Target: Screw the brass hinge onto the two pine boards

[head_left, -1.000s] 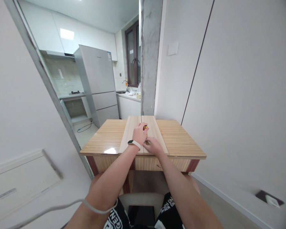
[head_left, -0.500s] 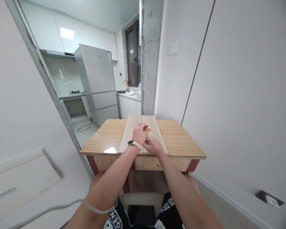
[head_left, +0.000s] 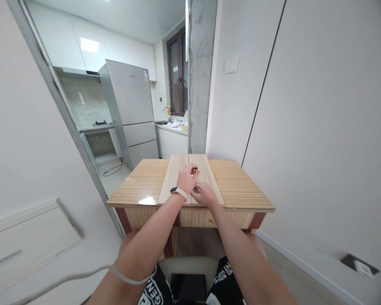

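Note:
Two pale wooden boards (head_left: 175,173) lie side by side across the middle of the table, a narrow seam between them. Over the seam, my left hand (head_left: 187,178), with a watch at its wrist, is closed on a small black and yellow object (head_left: 195,170). My right hand (head_left: 204,194) is just nearer to me and to the right, its fingers closed around a small brownish-gold piece (head_left: 196,189) low over the boards. Both pieces are too small and too covered by fingers to name surely.
The striped wooden table (head_left: 241,186) has a drawer with a handle below its front edge. A pale cable (head_left: 92,271) crosses my left forearm. Past the table stand a grey fridge (head_left: 133,93), a sink counter and a concrete pillar (head_left: 200,76); white walls flank both sides.
The black and yellow object has turned slightly in my left hand, and its thumb has shifted a little. My right hand stays nearly in place.

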The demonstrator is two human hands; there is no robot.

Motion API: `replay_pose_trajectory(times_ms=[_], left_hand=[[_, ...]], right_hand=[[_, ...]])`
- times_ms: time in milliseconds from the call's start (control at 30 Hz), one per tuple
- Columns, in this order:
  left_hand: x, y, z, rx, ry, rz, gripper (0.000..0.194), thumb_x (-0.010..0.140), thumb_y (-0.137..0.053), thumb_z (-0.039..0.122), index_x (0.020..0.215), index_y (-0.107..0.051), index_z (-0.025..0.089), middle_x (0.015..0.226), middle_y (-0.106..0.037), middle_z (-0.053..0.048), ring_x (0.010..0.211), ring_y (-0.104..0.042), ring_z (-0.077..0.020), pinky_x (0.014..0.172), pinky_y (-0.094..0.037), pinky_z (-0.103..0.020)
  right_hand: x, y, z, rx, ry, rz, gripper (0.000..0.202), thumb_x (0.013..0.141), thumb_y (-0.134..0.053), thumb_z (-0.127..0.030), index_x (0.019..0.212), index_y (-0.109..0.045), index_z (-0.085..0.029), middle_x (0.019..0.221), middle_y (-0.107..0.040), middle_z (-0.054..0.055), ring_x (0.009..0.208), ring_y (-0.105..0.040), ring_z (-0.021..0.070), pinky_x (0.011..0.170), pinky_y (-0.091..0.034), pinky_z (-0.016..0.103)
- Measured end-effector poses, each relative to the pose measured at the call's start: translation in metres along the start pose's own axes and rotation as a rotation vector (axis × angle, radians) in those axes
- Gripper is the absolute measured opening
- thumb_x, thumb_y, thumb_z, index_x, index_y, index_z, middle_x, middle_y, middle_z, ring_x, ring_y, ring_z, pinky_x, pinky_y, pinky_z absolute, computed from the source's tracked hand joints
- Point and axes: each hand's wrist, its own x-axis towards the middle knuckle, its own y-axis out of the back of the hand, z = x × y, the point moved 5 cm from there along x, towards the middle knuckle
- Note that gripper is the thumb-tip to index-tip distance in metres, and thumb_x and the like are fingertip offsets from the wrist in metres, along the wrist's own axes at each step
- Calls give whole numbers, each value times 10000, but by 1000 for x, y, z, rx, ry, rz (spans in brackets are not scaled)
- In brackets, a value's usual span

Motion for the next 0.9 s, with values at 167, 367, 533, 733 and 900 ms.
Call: replay_pose_trajectory(times_ms=[167,367,533,733,900], left_hand=[[-4,4,6,104,-23,20,180,869,-748,230,1017,-647,221,1013,-635,-37,872,-648,-168,813,-555,-319],[0,4,6,160,11,44,181,859,-756,208,1012,-661,226,953,-609,-27,804,-628,-168,804,-527,-321],[3,3,4,143,27,37,186,853,-749,173,1017,-672,215,947,-626,-33,814,-633,-175,817,-533,-330],[1,-2,2,39,-17,-24,264,896,-643,111,1133,-666,226,1063,-660,-55,917,-655,-168,866,-562,-333],[-1,0,3,31,-14,-18,179,884,-677,156,1055,-657,204,1005,-646,-42,861,-650,-148,821,-565,-305]], right_hand=[[0,1,-1,-3,-4,11,199,843,-713,-396,881,-737,-202,883,-729,72,899,-620,220,787,-416,288],[0,1,-2,5,-6,5,210,848,-701,-399,834,-728,-190,877,-726,77,867,-621,213,775,-411,289],[-1,1,-2,5,-6,16,207,846,-707,-398,869,-737,-195,902,-732,80,894,-628,224,781,-413,291],[0,0,-1,10,6,2,213,862,-693,-402,886,-738,-195,893,-729,77,903,-624,223,795,-413,289],[1,0,0,3,6,6,218,856,-699,-411,877,-733,-196,887,-727,72,896,-617,216,792,-411,284]])
